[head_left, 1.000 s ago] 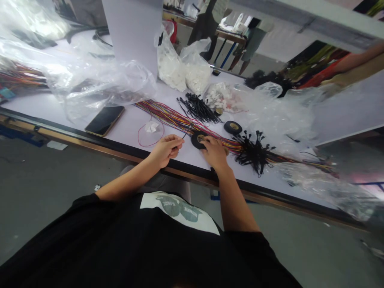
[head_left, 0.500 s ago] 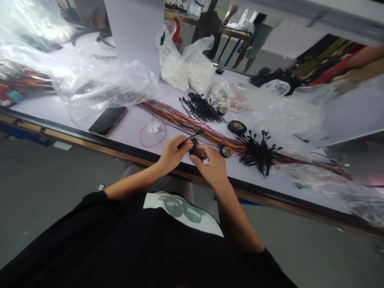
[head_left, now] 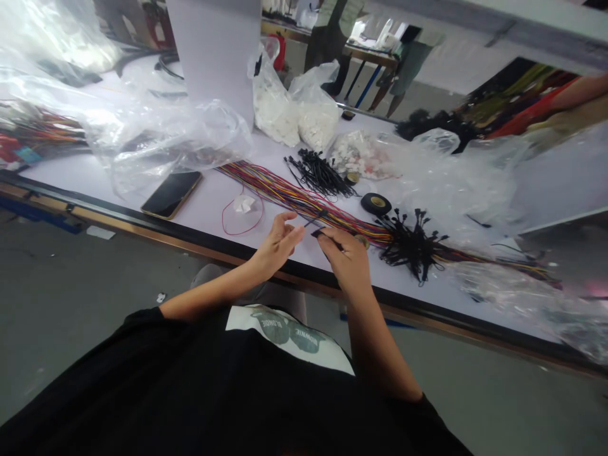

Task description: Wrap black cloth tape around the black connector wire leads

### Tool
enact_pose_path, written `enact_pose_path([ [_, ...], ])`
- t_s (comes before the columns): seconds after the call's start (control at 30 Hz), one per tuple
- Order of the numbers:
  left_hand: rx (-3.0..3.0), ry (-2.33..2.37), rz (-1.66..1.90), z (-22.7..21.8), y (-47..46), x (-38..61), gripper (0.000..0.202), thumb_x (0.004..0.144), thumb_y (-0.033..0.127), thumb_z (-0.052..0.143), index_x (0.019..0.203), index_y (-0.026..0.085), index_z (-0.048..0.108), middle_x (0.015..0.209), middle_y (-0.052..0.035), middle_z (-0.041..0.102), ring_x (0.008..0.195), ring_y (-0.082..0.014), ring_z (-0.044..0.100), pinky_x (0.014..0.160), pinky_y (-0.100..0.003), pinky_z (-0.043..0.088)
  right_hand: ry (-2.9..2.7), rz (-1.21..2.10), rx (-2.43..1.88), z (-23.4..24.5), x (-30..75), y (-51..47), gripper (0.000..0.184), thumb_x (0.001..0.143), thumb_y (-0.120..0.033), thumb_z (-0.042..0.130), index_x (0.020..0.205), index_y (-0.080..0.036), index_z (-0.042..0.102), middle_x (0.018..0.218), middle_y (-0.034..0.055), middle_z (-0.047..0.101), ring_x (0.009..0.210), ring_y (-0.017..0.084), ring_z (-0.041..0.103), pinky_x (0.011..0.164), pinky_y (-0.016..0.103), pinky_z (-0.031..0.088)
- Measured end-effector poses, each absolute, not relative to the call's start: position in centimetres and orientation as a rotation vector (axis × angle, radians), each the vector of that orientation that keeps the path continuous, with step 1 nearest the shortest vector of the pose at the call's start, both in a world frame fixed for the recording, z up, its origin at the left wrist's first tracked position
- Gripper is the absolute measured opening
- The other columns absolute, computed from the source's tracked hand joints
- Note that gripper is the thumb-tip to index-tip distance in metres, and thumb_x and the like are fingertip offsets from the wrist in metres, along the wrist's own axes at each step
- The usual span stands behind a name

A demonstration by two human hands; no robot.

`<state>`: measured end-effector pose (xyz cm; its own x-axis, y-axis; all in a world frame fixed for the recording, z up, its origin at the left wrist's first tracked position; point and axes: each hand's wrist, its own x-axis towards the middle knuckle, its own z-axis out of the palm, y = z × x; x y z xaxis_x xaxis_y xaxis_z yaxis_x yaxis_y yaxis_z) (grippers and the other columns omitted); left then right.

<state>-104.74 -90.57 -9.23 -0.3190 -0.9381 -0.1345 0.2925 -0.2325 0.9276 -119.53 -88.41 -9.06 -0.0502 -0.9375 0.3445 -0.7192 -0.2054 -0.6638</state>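
My left hand [head_left: 280, 244] is over the front of the table with thumb and fingers apart, nothing visible between them. Just beyond its fingertips, a short black cable [head_left: 315, 219] lies across the bundle of coloured wires [head_left: 280, 190], or just above it; I cannot tell which. My right hand [head_left: 348, 256] is closed on a roll of black tape [head_left: 317, 233], mostly hidden by the fingers. A second black tape roll [head_left: 376, 203] lies beyond this hand. To its right, a pile of black connector leads [head_left: 413, 244] rests on the wires.
A phone [head_left: 171, 195] lies left, beside a thin red wire loop [head_left: 223, 221] and a white scrap [head_left: 244, 203]. More black leads [head_left: 320, 172] sit behind the bundle. Bags of white parts [head_left: 318, 123] stand at the back. Clear plastic [head_left: 166, 139] covers the left. People stand beyond.
My left hand has let go of the black cable, and its fingers have spread. My right hand has drawn slightly to the right with the tape roll, so the hands are farther apart.
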Motion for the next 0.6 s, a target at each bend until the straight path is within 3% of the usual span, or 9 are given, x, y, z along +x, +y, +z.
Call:
enact_pose_path([
  [0.1, 0.883, -0.997, -1.721, -9.1, -90.6, -104.8, 0.006, 0.084, 0.014, 0.046, 0.086, 0.019, 0.044, 0.063, 0.0074, 0.043, 0.046, -0.0032, 0.032, 0.045, -0.016, 0.025, 1.665, -1.189, -1.883, -8.8, -119.0, -88.0, 0.019, 0.081, -0.032, 0.054, 0.077, -0.023, 0.070, 0.076, 0.0003, 0.069, 0.072, 0.017, 0.060, 0.071, 0.031, 0.044],
  [0.3, 0.795, -1.039, -1.653, -9.5, -90.4, -104.9, 0.009, 0.079, 0.009, 0.048, 0.076, 0.017, 0.050, 0.055, 0.0072, 0.039, 0.047, -0.0042, 0.033, 0.045, -0.017, 0.027, 1.685, -1.257, -1.953, -9.1, -118.1, -88.4, 0.021, 0.083, -0.036, 0.054, 0.073, -0.023, 0.068, 0.074, 0.0013, 0.069, 0.071, 0.018, 0.060, 0.070, 0.032, 0.043],
  [0.4, 0.716, -1.067, -1.597, -9.8, -90.3, -104.8, 0.004, 0.074, 0.013, 0.056, 0.076, 0.016, 0.054, 0.058, 0.0064, 0.045, 0.051, -0.0043, 0.037, 0.049, -0.018, 0.031, 1.684, -1.279, -1.975, -9.3, -118.1, -88.5, 0.023, 0.084, -0.037, 0.053, 0.073, -0.023, 0.068, 0.076, 0.0017, 0.070, 0.072, 0.018, 0.060, 0.069, 0.032, 0.044],
  [0.5, 0.683, -1.050, -1.546, -9.9, -90.5, -104.9, 0.012, 0.067, 0.021, 0.066, 0.070, 0.016, 0.055, 0.061, 0.0049, 0.052, 0.056, -0.0048, 0.043, 0.053, -0.018, 0.035, 1.709, -1.251, -2.066, -9.3, -118.2, -88.5, 0.027, 0.087, -0.039, 0.050, 0.073, -0.023, 0.067, 0.072, 0.0019, 0.068, 0.069, 0.018, 0.060, 0.066, 0.031, 0.043],
  [0.6, 0.722, -0.965, -1.616, -9.9, -91.0, -105.1, 0.022, 0.063, 0.028, 0.071, 0.063, 0.015, 0.054, 0.056, 0.0055, 0.050, 0.049, -0.0029, 0.039, 0.047, -0.017, 0.029, 1.774, -1.150, -2.308, -9.0, -118.6, -88.6, 0.030, 0.089, -0.039, 0.046, 0.078, -0.022, 0.068, 0.075, 0.0035, 0.070, 0.071, 0.019, 0.060, 0.067, 0.032, 0.042],
])
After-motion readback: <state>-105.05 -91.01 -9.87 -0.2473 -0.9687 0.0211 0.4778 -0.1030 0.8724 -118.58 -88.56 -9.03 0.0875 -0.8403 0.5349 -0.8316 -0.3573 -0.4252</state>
